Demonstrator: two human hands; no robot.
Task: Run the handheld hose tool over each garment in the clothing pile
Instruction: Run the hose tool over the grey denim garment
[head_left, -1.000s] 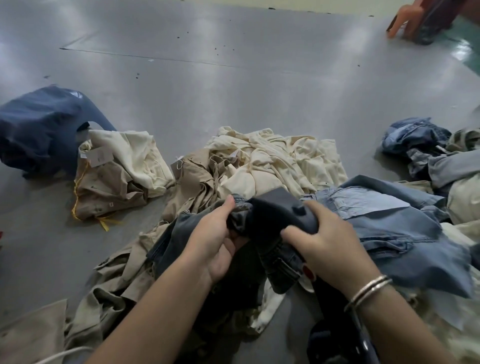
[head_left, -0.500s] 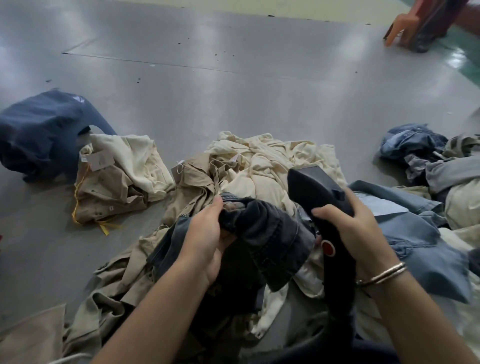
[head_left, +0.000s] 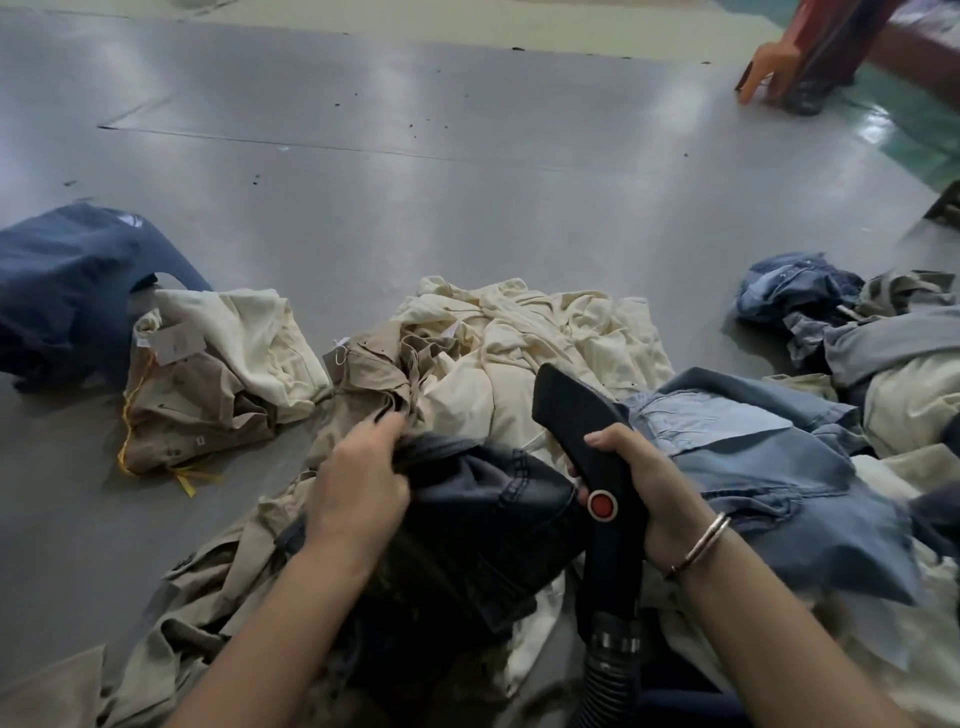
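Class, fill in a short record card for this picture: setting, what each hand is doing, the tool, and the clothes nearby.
Setting: grey floor strewn with garments
Left hand: grips dark denim garment
Right hand: holds black hose tool, nozzle raised off the cloth
Tool detail: red button, ribbed hose below
Nearby: cream garments; light blue denim; navy garment

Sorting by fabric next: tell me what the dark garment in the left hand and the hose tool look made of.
Dark garment: looks like dark-washed denim, matte, with faded, puckered seam stitching. Hose tool: seemingly moulded black plastic, smooth with a slight sheen, red round button; its hose is ribbed and looks flexible.
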